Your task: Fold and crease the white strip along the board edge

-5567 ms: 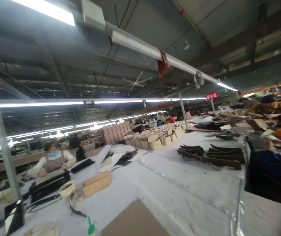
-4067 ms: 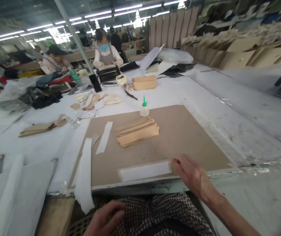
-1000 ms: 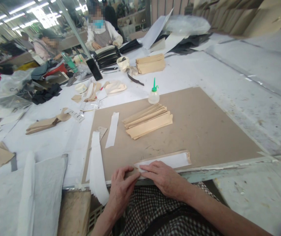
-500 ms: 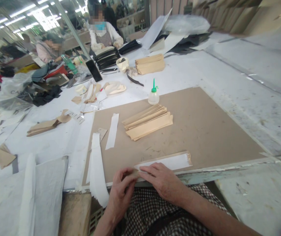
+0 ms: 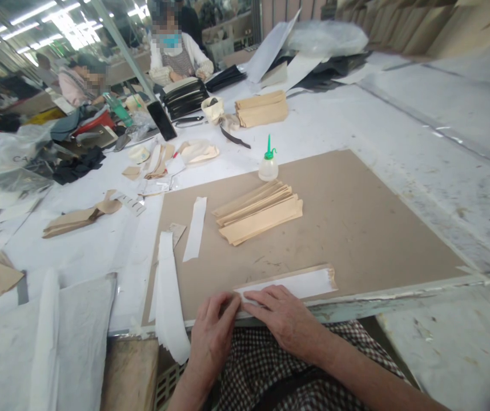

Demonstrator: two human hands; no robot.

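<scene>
A tan strip with a white strip (image 5: 297, 282) on top lies along the near edge of a brown board (image 5: 356, 222). My left hand (image 5: 214, 334) and my right hand (image 5: 282, 317) meet at the strip's left end, fingertips curled and pressed on it. A fanned stack of tan strips (image 5: 260, 211) lies mid-board, beside a small glue bottle with a green nozzle (image 5: 268, 164). A loose white strip (image 5: 195, 228) lies to the left of the stack.
A pile of white strips (image 5: 168, 297) hangs over the board's near left edge. Tan pieces (image 5: 72, 220), black pieces and another tan stack (image 5: 262, 109) lie farther out on the white table. Two other people sit working at the far left.
Since the earliest frames my view dropped to the board and both hands came onto the strip. Over the last second the hands have stayed at its left end, fingers shifting slightly.
</scene>
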